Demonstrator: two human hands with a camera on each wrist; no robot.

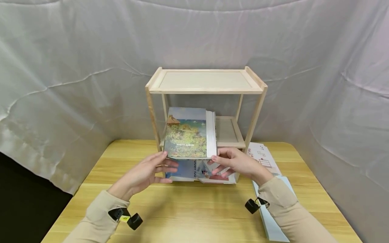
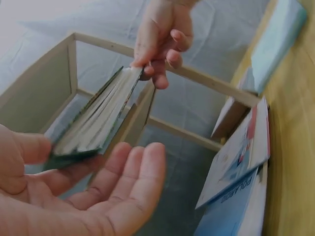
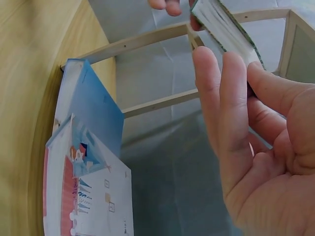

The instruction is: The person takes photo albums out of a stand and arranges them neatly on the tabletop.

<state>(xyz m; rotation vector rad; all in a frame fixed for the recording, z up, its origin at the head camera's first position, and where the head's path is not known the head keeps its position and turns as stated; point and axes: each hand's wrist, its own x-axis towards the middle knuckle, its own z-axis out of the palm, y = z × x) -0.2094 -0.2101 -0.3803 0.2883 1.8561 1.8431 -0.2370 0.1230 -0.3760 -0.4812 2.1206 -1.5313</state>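
A photo album (image 1: 188,135) with a painted garden-and-sea cover and a pale spine strip lies at the middle level of a small wooden shelf (image 1: 206,91), its near edge sticking out toward me. My left hand (image 1: 149,170) pinches the album's near left corner, thumb on top and a finger underneath. At the near right corner my right hand (image 1: 238,163) pinches it likewise, its other fingers spread below. The wrist views show the page edges of the album (image 2: 101,110) between both hands.
Below, on the bottom level, lie a blue book marked POLAROID (image 1: 183,168) and a white-and-red illustrated one (image 1: 223,177). Right of the shelf are a white printed book (image 1: 264,158) and a light blue one (image 1: 273,222) on the wooden table (image 1: 182,216). Grey curtains hang behind.
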